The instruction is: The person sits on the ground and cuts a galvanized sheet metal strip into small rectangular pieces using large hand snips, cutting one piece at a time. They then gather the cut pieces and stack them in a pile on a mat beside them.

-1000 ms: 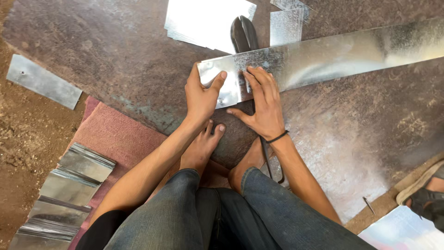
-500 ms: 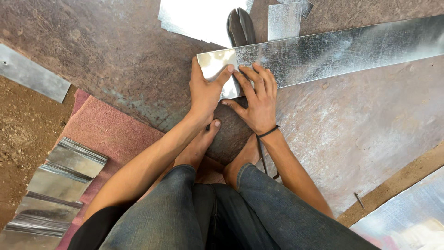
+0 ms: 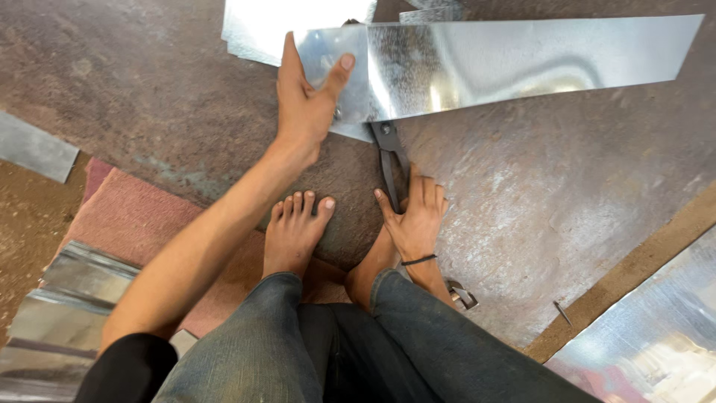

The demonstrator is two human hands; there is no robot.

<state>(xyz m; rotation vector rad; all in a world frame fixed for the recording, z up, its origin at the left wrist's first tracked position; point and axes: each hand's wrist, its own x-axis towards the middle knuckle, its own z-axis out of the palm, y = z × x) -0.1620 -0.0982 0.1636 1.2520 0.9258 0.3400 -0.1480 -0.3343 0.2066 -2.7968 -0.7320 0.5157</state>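
Observation:
My left hand [image 3: 304, 101] grips the near end of a long shiny metal strip [image 3: 522, 63], thumb on top, lifting it off the brown stone floor. The strip runs off to the right. Under its near end lie dark tin snips [image 3: 389, 160], handles pointing toward me. My right hand [image 3: 415, 222] lies flat with fingers stretched, fingertips touching the snips' handles, not closed around them. My bare left foot [image 3: 294, 233] rests between my arms.
A flat metal sheet [image 3: 298, 21] lies beyond the strip. Folded metal pieces [image 3: 52, 317] are stacked at the lower left beside a red mat [image 3: 142, 224]. Another strip [image 3: 30, 145] lies left, a large sheet [image 3: 649, 339] lower right, a small bracket [image 3: 462, 296] near my knee.
My right hand left the strip and dropped down onto the snips' handles. My left hand stayed on the strip's end and raised it, uncovering the snips.

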